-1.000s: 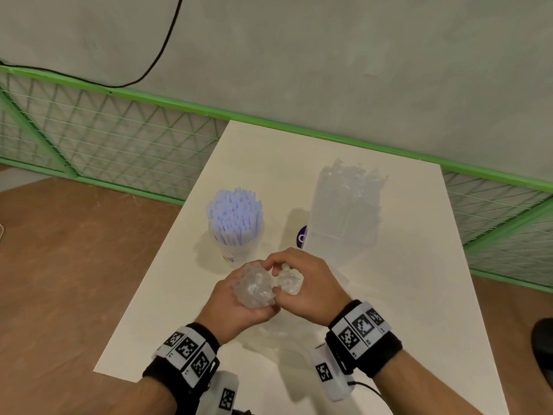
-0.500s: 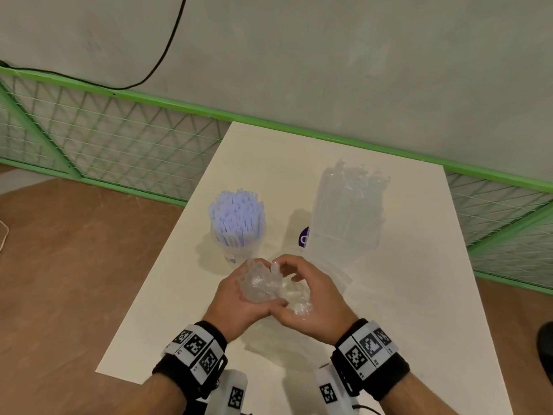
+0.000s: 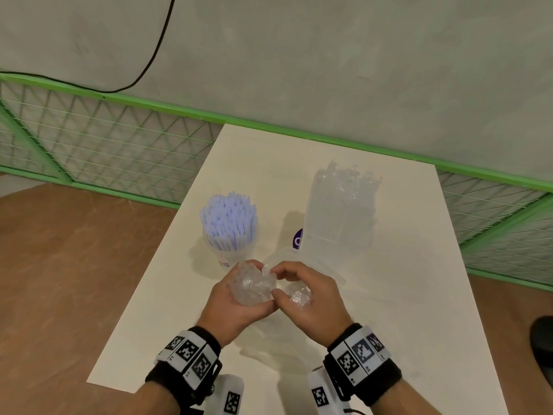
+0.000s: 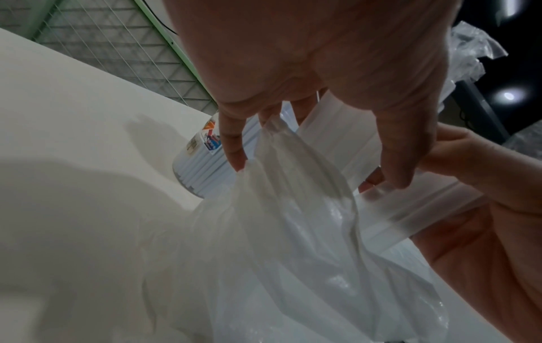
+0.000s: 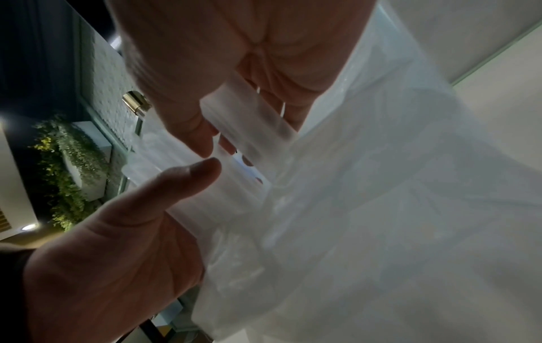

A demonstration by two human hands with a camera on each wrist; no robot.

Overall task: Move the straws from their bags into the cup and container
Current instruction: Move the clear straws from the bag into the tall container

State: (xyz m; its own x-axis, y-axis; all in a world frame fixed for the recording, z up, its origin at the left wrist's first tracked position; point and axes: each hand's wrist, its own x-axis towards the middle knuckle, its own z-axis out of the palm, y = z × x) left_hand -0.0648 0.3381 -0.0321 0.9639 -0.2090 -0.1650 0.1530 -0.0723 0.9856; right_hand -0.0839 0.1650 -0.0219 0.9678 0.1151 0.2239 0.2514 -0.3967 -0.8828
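Observation:
Over the near middle of the white table (image 3: pixel 389 295), both my hands hold a crumpled clear plastic bag (image 3: pixel 248 284). My left hand (image 3: pixel 260 286) cups the larger wad. My right hand (image 3: pixel 279 281) pinches the bag beside it, and a smaller wad (image 3: pixel 299 296) shows in its palm. In the left wrist view my left hand's fingers (image 4: pixel 234 148) pinch the bag (image 4: pixel 293 232), which hangs down. The right wrist view has my thumb (image 5: pixel 199 171) against the bag's strip (image 5: pixel 249 139). A cup of pale blue straws (image 3: pixel 229 226) stands at the left. A tall clear container of clear-wrapped straws (image 3: pixel 341 211) stands at the right.
A green wire fence (image 3: pixel 104 145) runs along the table's far and left sides over brown floor. A purple label (image 3: pixel 297 239) shows at the container's base. More clear plastic (image 3: pixel 269 342) lies on the table under my hands. A dark object (image 3: pixel 541 339) sits at the right edge.
My hands have kept working the crumpled bag between them. The right hand has turned from lying over the bag to beside it, and a small wad now shows in its palm.

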